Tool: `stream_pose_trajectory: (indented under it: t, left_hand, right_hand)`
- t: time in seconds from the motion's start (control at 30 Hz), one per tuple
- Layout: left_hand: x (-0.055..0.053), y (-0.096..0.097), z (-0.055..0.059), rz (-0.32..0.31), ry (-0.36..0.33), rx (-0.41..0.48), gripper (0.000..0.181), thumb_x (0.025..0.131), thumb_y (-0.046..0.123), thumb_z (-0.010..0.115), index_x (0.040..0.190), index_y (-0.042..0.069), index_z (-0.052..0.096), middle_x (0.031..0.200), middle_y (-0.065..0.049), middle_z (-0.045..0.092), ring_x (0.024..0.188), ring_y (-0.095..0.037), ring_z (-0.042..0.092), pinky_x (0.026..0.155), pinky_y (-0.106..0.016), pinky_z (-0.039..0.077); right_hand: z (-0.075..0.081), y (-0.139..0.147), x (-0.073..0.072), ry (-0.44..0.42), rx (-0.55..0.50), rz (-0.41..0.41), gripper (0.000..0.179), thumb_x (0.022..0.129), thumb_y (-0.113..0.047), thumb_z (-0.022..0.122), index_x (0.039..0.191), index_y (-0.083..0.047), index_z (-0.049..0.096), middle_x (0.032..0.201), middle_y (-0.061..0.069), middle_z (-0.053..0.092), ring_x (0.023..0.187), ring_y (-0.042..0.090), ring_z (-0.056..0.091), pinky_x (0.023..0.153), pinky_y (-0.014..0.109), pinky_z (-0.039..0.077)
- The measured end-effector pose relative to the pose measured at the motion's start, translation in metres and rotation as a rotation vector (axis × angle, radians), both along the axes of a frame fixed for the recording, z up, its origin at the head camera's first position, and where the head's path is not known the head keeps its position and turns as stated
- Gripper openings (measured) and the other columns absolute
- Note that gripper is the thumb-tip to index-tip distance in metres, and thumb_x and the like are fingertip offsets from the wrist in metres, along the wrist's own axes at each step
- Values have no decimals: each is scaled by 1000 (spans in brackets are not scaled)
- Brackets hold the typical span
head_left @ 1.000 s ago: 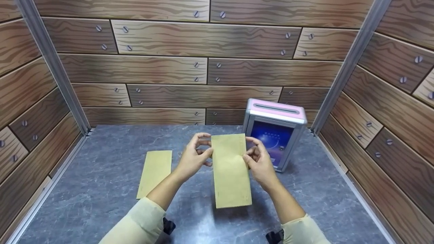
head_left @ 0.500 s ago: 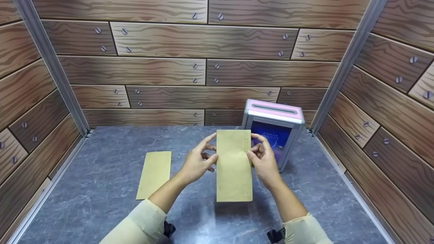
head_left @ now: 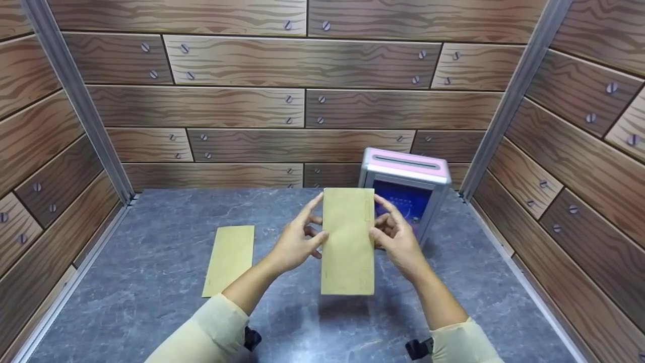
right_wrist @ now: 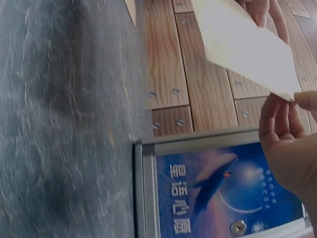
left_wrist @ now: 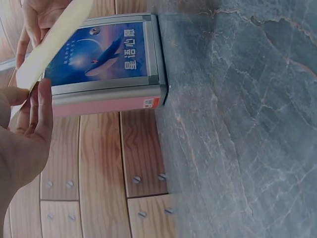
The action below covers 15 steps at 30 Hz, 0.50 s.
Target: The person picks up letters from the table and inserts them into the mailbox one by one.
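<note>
A tan paper envelope (head_left: pixel 347 242) is held up lengthwise above the table, in front of the box. My left hand (head_left: pixel 296 241) pinches its left edge between thumb and fingers. On the opposite edge my right hand (head_left: pixel 399 241) does the same, as the right wrist view shows with the envelope (right_wrist: pixel 247 44). A second tan envelope (head_left: pixel 229 261) lies flat on the table, left of my left forearm. Behind my right hand stands a silver-framed box (head_left: pixel 405 166) with a pink top and a slot; its blue front is partly hidden. The box (left_wrist: pixel 111 59) also shows in the left wrist view.
The grey marbled table (head_left: pixel 166 242) has wood-patterned walls (head_left: pixel 242 106) at the back and both sides. Metal posts (head_left: pixel 85 101) stand in the corners. A keyed lock (right_wrist: pixel 238 227) is on the box's front.
Both hands have raised the envelope slightly and shifted it a little to the right, and it now hangs straighter. The other envelope and the box stay in place.
</note>
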<state>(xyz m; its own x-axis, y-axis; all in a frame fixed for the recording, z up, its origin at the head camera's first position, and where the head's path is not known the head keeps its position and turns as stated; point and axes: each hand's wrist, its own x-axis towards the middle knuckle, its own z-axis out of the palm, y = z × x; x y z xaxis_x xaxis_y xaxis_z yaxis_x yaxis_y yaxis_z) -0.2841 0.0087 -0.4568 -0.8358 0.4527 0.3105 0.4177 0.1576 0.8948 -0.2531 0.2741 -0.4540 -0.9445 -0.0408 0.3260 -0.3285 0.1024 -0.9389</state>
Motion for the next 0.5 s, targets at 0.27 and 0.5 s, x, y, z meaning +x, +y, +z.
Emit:
stream_pose_trajectory:
  t: [0.27,0.5]
  left_hand:
    - [1,4,2,10,40,-6,90,105,4,68,173,39,21,133,-15,66,92,-19,72,64,-35,68]
    - [2,10,9,-39,60,-31,89,107,2,64,174,38,16,126,-16,66,94,-21,72,70,-35,69]
  right_hand:
    - [5,15,5,-19,174,86,96,99,10,68,174,-31,24,103,18,61,78,20,65,62,29,61]
    - [10,17,10,48,249,-45,94,96,14,68,172,-27,31,98,18,62,77,22,66,59,40,65]
